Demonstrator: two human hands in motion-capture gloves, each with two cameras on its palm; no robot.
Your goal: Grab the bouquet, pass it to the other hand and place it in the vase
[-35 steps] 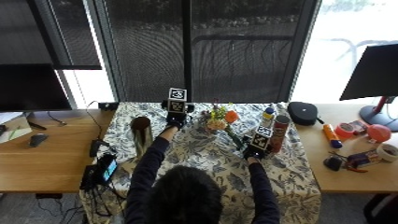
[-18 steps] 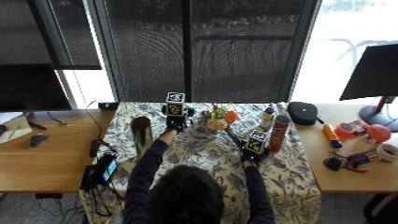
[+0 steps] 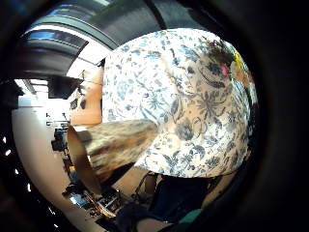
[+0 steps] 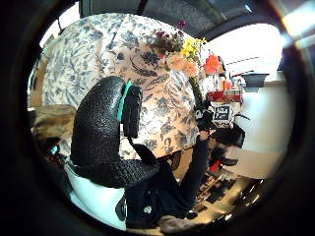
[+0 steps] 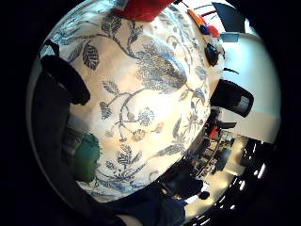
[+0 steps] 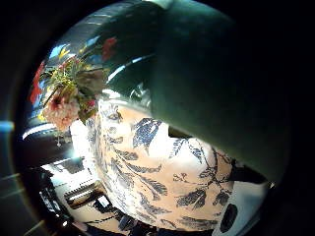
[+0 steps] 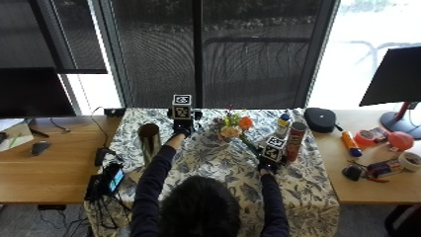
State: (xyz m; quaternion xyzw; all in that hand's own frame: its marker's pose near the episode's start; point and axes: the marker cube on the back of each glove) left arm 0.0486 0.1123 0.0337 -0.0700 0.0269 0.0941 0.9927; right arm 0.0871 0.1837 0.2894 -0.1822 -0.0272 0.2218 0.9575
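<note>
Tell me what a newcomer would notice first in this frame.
Probably the bouquet, its blooms raised above the middle of the floral tablecloth, with the right hand at its stem end. Next, the tall metallic vase standing near the cloth's left edge, beside the left forearm, while the left hand reaches toward the flowers.

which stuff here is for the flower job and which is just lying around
For the job: bouquet, held by the right hand; vase; left hand.

Lying about: red can, bottle, black pouch, tape roll.
</note>
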